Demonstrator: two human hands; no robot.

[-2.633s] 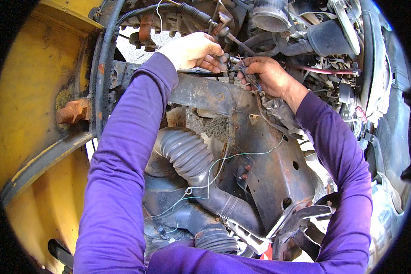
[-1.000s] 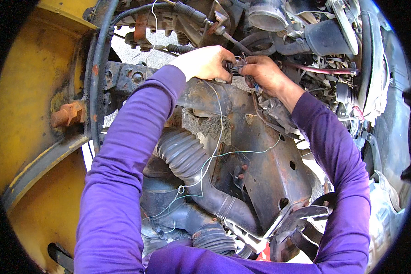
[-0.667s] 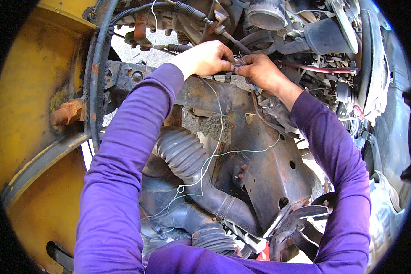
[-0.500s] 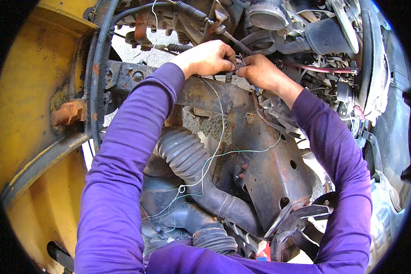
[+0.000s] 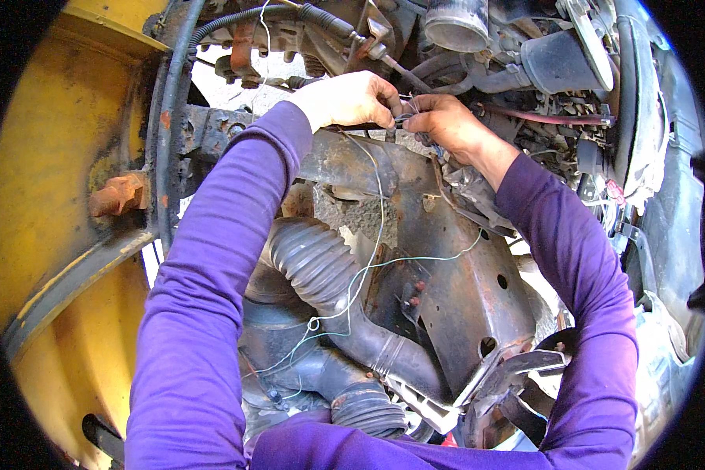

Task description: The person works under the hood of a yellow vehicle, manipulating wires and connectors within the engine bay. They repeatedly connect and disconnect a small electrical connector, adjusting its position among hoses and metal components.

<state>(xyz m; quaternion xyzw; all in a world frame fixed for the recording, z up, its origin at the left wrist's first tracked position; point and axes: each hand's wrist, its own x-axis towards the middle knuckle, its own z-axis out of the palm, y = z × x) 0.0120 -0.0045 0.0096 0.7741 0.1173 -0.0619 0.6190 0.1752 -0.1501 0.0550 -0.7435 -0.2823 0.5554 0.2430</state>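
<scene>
Head view: beyond the ribbed hose point(image 5: 313, 262), the left hand point(image 5: 351, 102) and the right hand point(image 5: 451, 125) nearly meet, thumb and fingertips of each pinching the thin wires point(image 5: 404, 118) between the 2. Pale loose wire point(image 5: 381, 204) hangs just right of the hose, a rusty metal frame point(image 5: 470, 274) farther right of it, a yellow panel point(image 5: 70, 149) well left.

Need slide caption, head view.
Left hand and right hand meet at thin wires by a rusty beam, ribbed hose nearby.

Arms point(image 5: 200, 298) outstretched, left hand point(image 5: 349, 102) beside right hand point(image 5: 451, 127), both curled
</scene>
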